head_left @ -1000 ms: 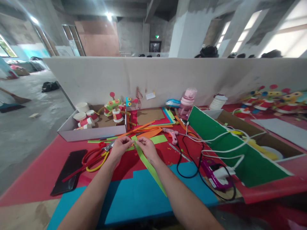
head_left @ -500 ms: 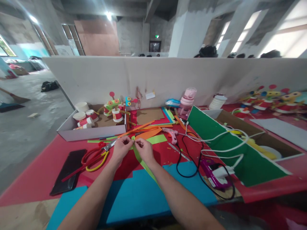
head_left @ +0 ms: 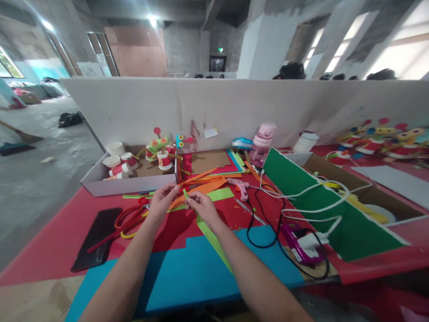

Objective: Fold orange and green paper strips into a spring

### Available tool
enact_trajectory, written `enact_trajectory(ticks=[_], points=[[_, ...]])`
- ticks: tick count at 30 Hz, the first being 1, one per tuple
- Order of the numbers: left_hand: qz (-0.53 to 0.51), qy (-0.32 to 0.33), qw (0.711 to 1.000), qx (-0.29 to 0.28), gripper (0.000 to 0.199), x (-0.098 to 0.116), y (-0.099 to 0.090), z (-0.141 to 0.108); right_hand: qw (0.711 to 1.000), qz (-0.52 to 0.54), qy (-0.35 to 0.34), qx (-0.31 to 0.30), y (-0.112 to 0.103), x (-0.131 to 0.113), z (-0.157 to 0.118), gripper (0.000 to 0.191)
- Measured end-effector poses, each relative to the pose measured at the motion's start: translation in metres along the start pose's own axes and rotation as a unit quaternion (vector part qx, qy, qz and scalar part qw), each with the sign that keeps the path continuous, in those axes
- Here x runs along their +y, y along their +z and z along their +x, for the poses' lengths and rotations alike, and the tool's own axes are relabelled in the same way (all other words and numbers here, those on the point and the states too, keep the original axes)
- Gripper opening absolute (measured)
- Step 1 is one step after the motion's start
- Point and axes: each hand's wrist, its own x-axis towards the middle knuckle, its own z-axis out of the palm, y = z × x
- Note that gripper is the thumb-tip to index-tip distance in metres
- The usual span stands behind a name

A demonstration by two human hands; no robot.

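Note:
My right hand [head_left: 203,208] pinches the upper end of a lime-green paper strip [head_left: 214,241], whose long tail runs down beneath my right forearm over blue sheets [head_left: 191,277]. Just left of that end is my left hand [head_left: 162,202], apart from the strip, its thumb and fingers drawn together. Whether anything small sits between those fingertips is hidden. Scissors [head_left: 129,219] with red and yellow handles lie beside my left wrist, partly covered by it. Orange paper strips [head_left: 208,184] and a flat green piece [head_left: 221,194] rest just beyond my hands.
A black phone [head_left: 97,239] lies at left. Behind it stands a white box [head_left: 130,187] with paper cups and a cup figure [head_left: 161,147]. To the right are a pink glue gun [head_left: 241,187], looping cables, a purple power strip [head_left: 301,243] and a green-sided box [head_left: 321,210].
My left hand has come away from the strip's end and moved left, covering more of the scissors. My right hand keeps the strip, its end now tilted up.

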Motion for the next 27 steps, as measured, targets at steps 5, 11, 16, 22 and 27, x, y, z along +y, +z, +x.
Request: enact_trajectory(ticks=[5, 11, 16, 22, 27], points=[[0.002, -0.003, 0.994, -0.107, 0.034, 0.003, -0.026, 0.005, 0.996, 0.027, 0.066, -0.050, -0.004, -0.009, -0.003, 0.031], [0.043, 0.001, 0.986, -0.163, 0.021, -0.001, -0.027, 0.005, 0.997, -0.045, 0.025, -0.049, -0.002, -0.007, -0.004, 0.024], [0.075, 0.012, 0.985, -0.156, 0.018, -0.001, -0.025, 0.006, 0.995, -0.083, -0.001, -0.048, -0.002, -0.005, -0.003, 0.019], [0.081, 0.013, 0.988, -0.130, 0.018, 0.003, -0.019, 0.004, 0.997, -0.065, 0.003, -0.051, -0.002, -0.002, -0.001, 0.023], [0.091, 0.010, 0.988, -0.122, 0.017, 0.000, -0.015, 0.004, 0.998, -0.052, 0.008, -0.037, 0.000, -0.001, 0.000, 0.028]])
